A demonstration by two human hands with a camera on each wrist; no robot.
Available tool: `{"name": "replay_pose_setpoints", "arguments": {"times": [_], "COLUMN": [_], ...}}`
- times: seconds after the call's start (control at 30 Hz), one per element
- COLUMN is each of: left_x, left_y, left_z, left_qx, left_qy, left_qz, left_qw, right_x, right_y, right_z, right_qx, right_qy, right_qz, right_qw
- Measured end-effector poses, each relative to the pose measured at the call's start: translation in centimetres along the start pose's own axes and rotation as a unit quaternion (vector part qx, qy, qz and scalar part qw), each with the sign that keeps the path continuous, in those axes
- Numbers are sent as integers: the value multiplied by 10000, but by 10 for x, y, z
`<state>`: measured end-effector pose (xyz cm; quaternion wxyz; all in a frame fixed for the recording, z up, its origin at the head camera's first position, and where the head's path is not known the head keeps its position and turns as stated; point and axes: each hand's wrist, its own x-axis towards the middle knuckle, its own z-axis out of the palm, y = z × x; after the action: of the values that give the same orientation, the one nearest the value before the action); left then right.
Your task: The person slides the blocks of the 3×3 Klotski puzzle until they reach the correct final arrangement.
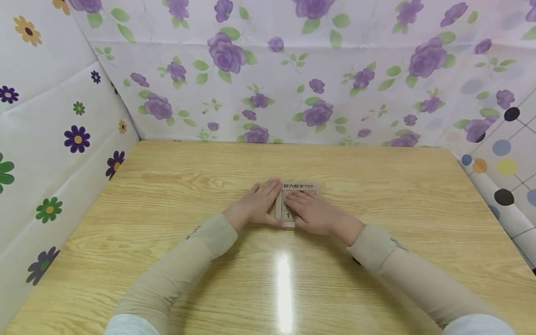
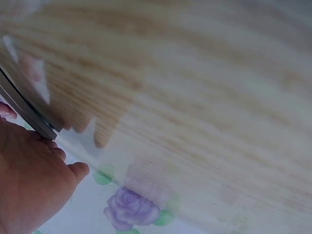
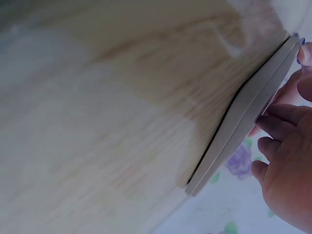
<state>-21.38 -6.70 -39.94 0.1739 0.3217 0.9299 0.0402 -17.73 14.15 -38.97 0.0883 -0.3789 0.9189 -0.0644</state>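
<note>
Beige rectangular plastic-looking number board (image 1: 288, 216), long axis apparently pointing away; left hand (image 1: 256, 204) flanks it, right hand (image 1: 316, 214) overlies it; fingers extended, ungripping.

A pale beige, flat rectangular number board (image 1: 299, 186) lies face up near the middle of the wood-grain surface (image 1: 167, 195), black Chinese lettering along its far edge. Below that, a black-outlined frame holds square tiles; a beige tile with a black "1" (image 1: 287, 216) sits near the left corner, while much of the face is covered
</note>
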Motion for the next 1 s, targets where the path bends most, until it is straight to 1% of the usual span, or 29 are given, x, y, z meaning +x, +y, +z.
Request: {"name": "replay_pose_setpoints", "arguments": {"times": [0.1, 0.23, 0.33, 0.43, 0.57, 0.67, 0.8, 1.0], "left_x": [0, -1, -1, -1, -1, -2, -3, -3], "left_y": [1, 1, 1, 1, 0, -1, -1, 1], "left_z": [0, -2, -3, -3, -2, -3, -4, -4], "left_qx": [-7, -5, -13, -38, -60, -31, 25, -9], "left_qy": [-5, -28, -27, -16, -34, -52, -71, -83], "left_qz": [1, -42, -64, -55, -40, -48, -62, -41], "left_qw": [10000, 10000, 10000, 10000, 10000, 10000, 10000, 10000], "right_x": [1, -2, -9, -19, -32, -37, -38, -30], "right_y": [-1, 3, 9, 15, 19, 20, 21, 18], "right_z": [-1, 0, 1, 1, -1, -3, -3, -3], "right_qx": [161, 391, 372, 223, 233, 284, 310, 486], "right_qy": [-68, 20, 184, 302, 378, 329, 226, 141], "right_qz": [-18, -29, -34, 9, 157, 292, 313, 169], "right_qw": [9998, 9992, 9991, 9993, 9989, 9986, 9988, 9986]}}
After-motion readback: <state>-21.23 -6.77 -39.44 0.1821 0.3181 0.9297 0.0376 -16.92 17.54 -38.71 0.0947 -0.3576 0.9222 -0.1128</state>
